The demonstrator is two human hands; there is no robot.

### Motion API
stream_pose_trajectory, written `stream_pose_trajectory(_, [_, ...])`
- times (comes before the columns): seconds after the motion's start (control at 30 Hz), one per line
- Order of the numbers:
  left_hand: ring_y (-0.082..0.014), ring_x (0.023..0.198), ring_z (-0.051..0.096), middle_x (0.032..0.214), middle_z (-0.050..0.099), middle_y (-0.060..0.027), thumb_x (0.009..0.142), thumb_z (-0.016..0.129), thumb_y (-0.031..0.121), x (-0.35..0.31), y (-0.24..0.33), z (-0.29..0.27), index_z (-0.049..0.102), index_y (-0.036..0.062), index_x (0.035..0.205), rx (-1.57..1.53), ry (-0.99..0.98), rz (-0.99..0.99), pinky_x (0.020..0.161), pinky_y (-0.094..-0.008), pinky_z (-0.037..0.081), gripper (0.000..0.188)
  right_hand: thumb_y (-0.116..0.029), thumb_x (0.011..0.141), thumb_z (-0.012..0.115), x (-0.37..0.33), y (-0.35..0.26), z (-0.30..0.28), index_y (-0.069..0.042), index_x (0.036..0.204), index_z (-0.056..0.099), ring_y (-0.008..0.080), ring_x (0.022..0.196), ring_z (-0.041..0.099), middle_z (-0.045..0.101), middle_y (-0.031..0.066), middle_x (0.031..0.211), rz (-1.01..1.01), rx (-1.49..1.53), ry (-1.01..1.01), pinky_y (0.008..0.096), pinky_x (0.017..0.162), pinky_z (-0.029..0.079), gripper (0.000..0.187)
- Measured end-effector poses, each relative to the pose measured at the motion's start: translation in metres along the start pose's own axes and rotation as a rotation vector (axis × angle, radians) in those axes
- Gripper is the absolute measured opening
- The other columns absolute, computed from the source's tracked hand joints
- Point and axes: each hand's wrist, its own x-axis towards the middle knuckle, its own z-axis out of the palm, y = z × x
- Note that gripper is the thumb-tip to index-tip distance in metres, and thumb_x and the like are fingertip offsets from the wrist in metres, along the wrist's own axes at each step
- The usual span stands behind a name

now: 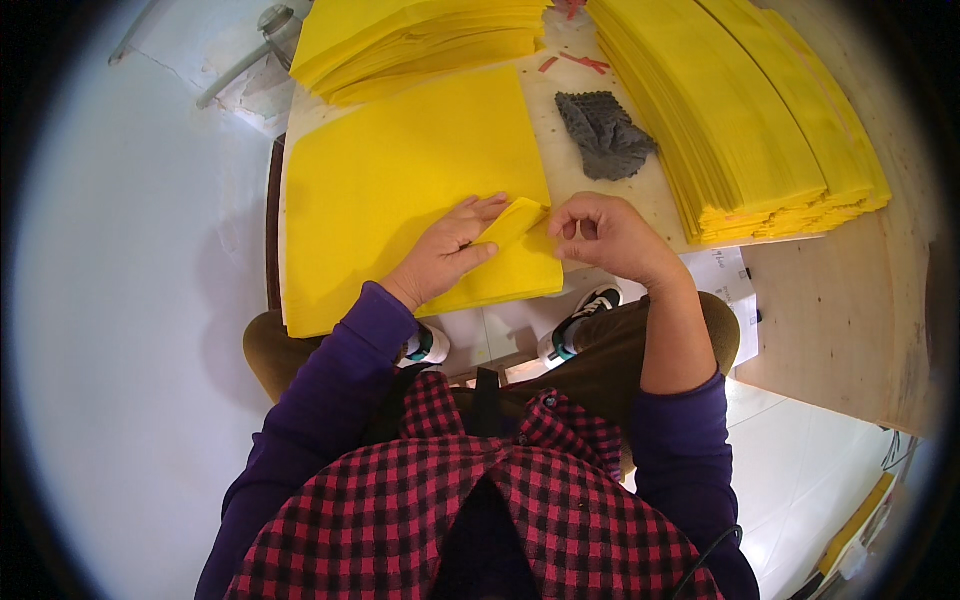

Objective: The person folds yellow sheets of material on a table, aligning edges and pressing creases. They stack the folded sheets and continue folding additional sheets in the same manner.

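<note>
A wide yellow sheet point(400, 150), which looks like thin cloth, lies flat in front of me at the table's near edge. Its near right corner has a turned-up flap point(516, 222) folded over on itself. My left hand point(452, 250) rests on the sheet just left of the flap, fingers stretched out and the thumb apart, pointing at the fold. At the sheet's right edge, my right hand point(605, 238) is curled, with its fingertips pinched at the cloth beside the flap. The exact contact of these fingertips is partly hidden.
Thick stacks of yellow sheets stand at the far left point(420, 45) and far right point(740, 120) of the table. Between them lie a crumpled dark grey cloth point(604, 135) and red strips point(580, 63). A wooden board point(840, 330) is at the right, and my legs are under the near edge.
</note>
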Motion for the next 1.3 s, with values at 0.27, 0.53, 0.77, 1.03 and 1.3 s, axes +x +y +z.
stream_pose_trajectory(0.27, [-0.0294,0.134,0.038,0.140,0.046,-0.0184,0.089,0.055,0.016,0.001,0.004,-0.001,0.059,-0.0020,0.118,0.060,0.003,0.009,0.113,-0.0404,0.020,0.034,0.004,0.072,0.069,0.004,0.015,0.008,-0.002,0.085,0.061,0.0073,0.065,0.048,0.053,-0.0031,0.071,0.109,-0.079,-0.149,0.0224,0.061,0.042,0.017])
stream_pose_trajectory(0.53, [-0.0291,0.133,0.038,0.140,0.045,-0.0185,0.089,0.055,0.016,0.000,0.005,-0.001,0.059,-0.0018,0.117,0.047,0.011,-0.005,0.114,-0.0399,0.020,0.034,0.003,0.073,0.069,0.001,0.009,0.007,-0.002,0.083,0.062,0.0070,0.066,0.050,0.055,-0.0026,0.071,0.087,-0.071,-0.134,0.0223,0.062,0.043,0.013])
stream_pose_trajectory(0.77, [-0.0293,0.134,0.038,0.140,0.045,-0.0187,0.089,0.055,0.016,0.001,0.005,-0.001,0.060,-0.0018,0.117,0.048,0.005,0.000,0.114,-0.0401,0.020,0.033,0.003,0.074,0.069,0.004,0.012,0.010,-0.002,0.082,0.062,0.0074,0.068,0.054,0.060,-0.0008,0.072,0.153,-0.089,-0.137,0.0229,0.063,0.046,0.012])
stream_pose_trajectory(1.03, [-0.0307,0.133,0.037,0.141,0.045,-0.0182,0.090,0.055,0.015,0.001,0.006,0.000,0.059,-0.0026,0.116,0.020,0.017,-0.010,0.112,-0.0386,0.022,0.032,-0.009,0.078,0.066,0.004,0.016,-0.004,-0.001,0.084,0.066,0.0148,0.065,0.059,0.063,0.0092,0.069,0.049,-0.241,0.307,0.0292,0.061,0.047,0.010])
stream_pose_trajectory(1.3, [-0.0301,0.133,0.037,0.141,0.044,-0.0180,0.089,0.055,0.014,0.001,0.006,0.000,0.060,-0.0038,0.112,0.015,0.018,-0.022,0.112,-0.0387,0.022,0.029,-0.024,0.083,0.066,0.023,0.032,-0.023,-0.012,0.096,0.068,0.0273,0.082,0.063,0.064,0.0083,0.090,0.255,-0.695,0.692,0.0372,0.071,0.049,0.018])
